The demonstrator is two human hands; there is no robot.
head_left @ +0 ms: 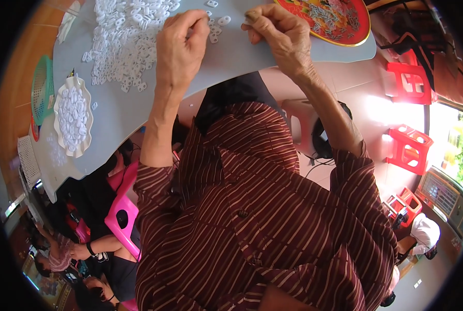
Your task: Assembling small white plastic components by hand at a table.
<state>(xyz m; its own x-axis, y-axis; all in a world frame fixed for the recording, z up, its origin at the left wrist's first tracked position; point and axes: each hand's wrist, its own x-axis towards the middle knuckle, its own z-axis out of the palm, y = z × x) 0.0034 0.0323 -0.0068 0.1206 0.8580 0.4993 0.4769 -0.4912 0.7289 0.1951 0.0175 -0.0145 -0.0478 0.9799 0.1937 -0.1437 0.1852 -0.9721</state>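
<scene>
Small white plastic pieces with holes (123, 57) lie in a wide, loose pile on the grey table (190, 85). My left hand (179, 49) is over the table at the right side of this pile, fingers curled in and closed; what they may hold is hidden. A few loose white pieces (214, 32) lie just right of it. My right hand (288, 41) is raised near the table's front edge, thumb and forefinger pinched together; anything between them is too small to make out. Beside it is a round red flowered tray (366, 26) with small silvery metal pieces (330, 23).
A white scalloped dish (89, 124) full of white pieces stands at the table's left end, beside a green basket (49, 85). Red stools (410, 147) are on the floor to the right, a pink chair (123, 210) at lower left. Other people sit at lower left.
</scene>
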